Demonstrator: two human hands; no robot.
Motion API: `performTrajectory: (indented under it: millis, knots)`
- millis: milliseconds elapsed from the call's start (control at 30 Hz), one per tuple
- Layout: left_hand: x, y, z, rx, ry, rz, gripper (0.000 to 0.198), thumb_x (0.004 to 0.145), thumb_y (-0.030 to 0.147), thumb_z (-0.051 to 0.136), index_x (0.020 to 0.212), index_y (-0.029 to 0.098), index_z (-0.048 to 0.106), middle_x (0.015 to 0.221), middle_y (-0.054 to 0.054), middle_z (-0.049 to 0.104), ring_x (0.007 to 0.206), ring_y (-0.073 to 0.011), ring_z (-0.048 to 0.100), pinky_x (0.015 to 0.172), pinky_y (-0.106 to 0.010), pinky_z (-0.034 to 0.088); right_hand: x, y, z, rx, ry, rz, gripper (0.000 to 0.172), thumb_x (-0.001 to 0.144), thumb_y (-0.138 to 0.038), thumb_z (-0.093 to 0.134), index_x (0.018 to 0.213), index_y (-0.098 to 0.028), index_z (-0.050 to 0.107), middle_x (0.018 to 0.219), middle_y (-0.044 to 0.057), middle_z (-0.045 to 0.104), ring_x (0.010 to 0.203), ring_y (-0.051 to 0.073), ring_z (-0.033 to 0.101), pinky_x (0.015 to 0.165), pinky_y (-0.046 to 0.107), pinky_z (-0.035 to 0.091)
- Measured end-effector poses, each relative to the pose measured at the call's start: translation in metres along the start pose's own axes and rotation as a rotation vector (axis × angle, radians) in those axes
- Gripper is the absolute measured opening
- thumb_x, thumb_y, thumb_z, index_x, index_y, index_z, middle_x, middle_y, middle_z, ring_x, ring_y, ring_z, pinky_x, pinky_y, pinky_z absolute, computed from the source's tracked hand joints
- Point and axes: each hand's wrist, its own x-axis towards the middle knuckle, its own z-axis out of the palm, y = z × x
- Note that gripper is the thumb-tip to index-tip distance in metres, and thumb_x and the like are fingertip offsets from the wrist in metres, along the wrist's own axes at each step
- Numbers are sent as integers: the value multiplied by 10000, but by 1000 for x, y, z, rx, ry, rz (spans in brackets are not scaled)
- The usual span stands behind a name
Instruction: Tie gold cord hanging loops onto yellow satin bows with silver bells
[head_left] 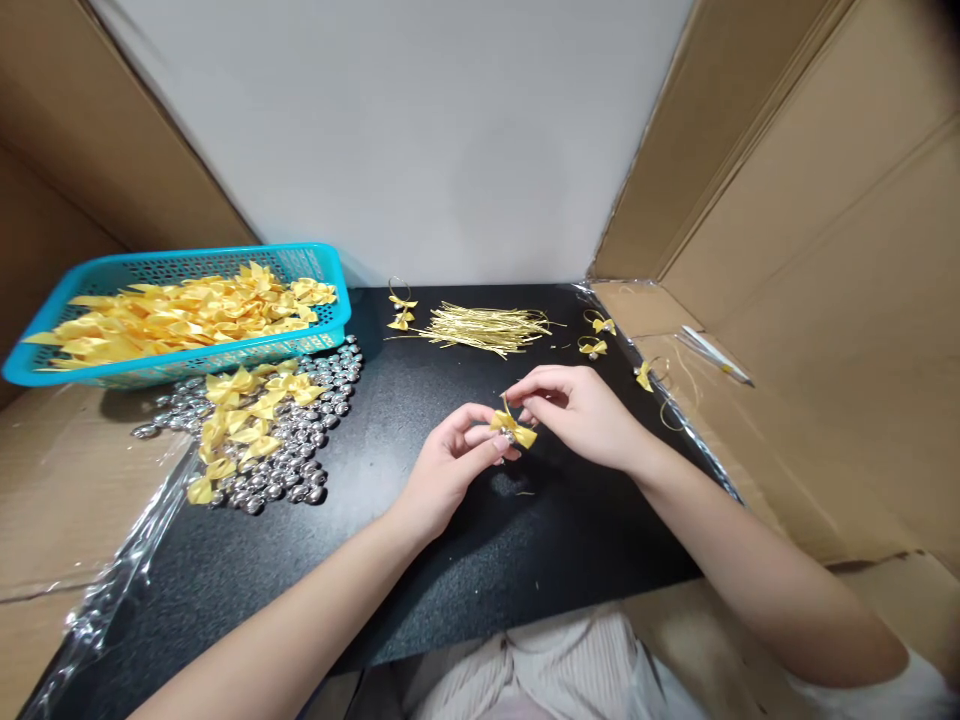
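Between finger and thumb, my left hand (454, 460) holds a yellow ribbon bow (517, 432) with a small silver bell at its middle. My right hand (574, 410) is closed in a pinch at the top of the bow, on a thin gold cord (507, 404) that rises from it. Beyond both hands lies a bundle of gold cords (487, 328). Several finished-looking bows with bells and cord loops (594, 347) rest along the right edge, and a couple more (402, 312) are at the back.
A blue plastic basket (341, 310) heaped with yellow bows stands at the back left. In front of it, silver bells (300, 470) are spread with loose yellow bows (251, 410) on top. White tweezers or scissors (716, 357) lie on the cardboard at right. Cardboard walls flank the black table (450, 600).
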Motion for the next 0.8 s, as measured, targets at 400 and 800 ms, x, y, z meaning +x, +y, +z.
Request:
performTrajectory:
  millis: [400,800]
  knots:
    - [0,4,5,209,192,74,153,730,275,773,739,173,659,772,8,719,755,-124,632,768,-229,470,-4,7,-4,211,-114,165,145,689,-204,754,818,-139,740,781,36,746,725,154,693,751,309,556]
    - [3,0,3,55,352,-72,171,687,237,733,642,156,589,577,31,624,541,-77,533,581,-195,432,-12,39,23,681,-50,306,411,542,-165,871,916,-179,701,858,-2,702,729,98,673,780,274,576]
